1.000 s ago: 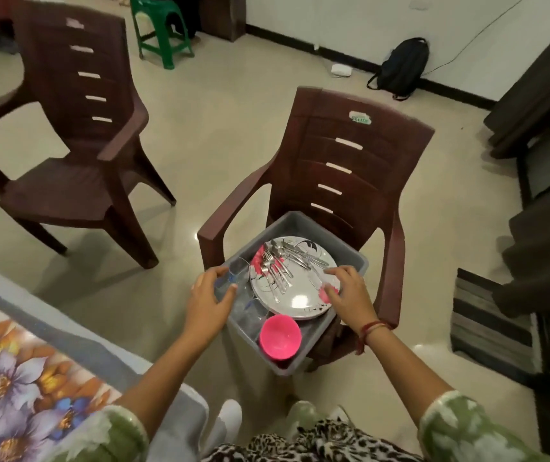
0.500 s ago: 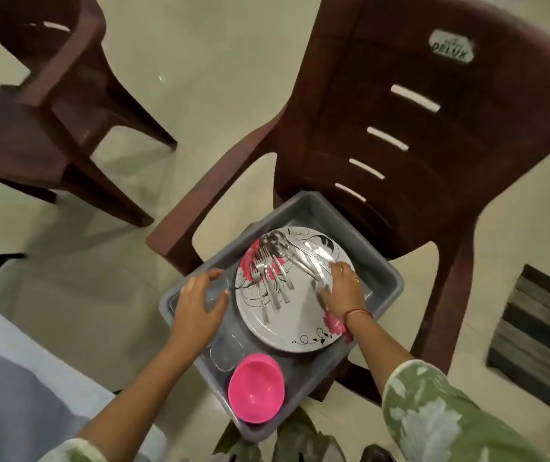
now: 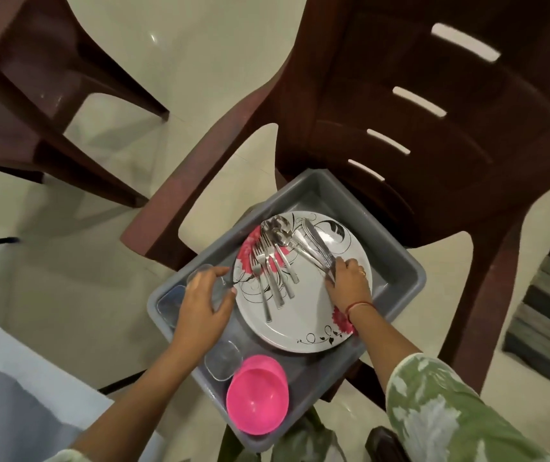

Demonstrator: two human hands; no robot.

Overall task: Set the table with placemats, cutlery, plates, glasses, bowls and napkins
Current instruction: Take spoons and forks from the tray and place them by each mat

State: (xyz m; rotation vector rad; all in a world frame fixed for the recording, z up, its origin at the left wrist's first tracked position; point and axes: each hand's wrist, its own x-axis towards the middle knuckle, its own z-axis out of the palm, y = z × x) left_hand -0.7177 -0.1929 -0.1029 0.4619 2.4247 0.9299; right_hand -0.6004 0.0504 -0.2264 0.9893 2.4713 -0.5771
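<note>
A grey tub point(image 3: 403, 265) sits on the seat of a brown plastic chair point(image 3: 400, 128). In it lies a white flowered plate point(image 3: 303, 321) with forks point(image 3: 267, 271), spoons point(image 3: 278, 231) and knives point(image 3: 315, 243) on top. My right hand point(image 3: 347, 285) rests on the plate and pinches the handles of the knives. My left hand point(image 3: 203, 308) curls round a clear glass point(image 3: 200, 276) at the tub's left side. Two more clear glasses point(image 3: 223, 360) and a pink bowl point(image 3: 257, 396) lie in the tub's near end.
A second brown chair point(image 3: 33, 95) stands at the left on the tiled floor. The table's covered corner point(image 3: 10, 395) shows at the lower left. A striped mat point(image 3: 547, 328) lies at the right.
The view has closed in on the tub. My right hand has slid onto the knife handles and taken hold of them. My left hand has stayed on the glass.
</note>
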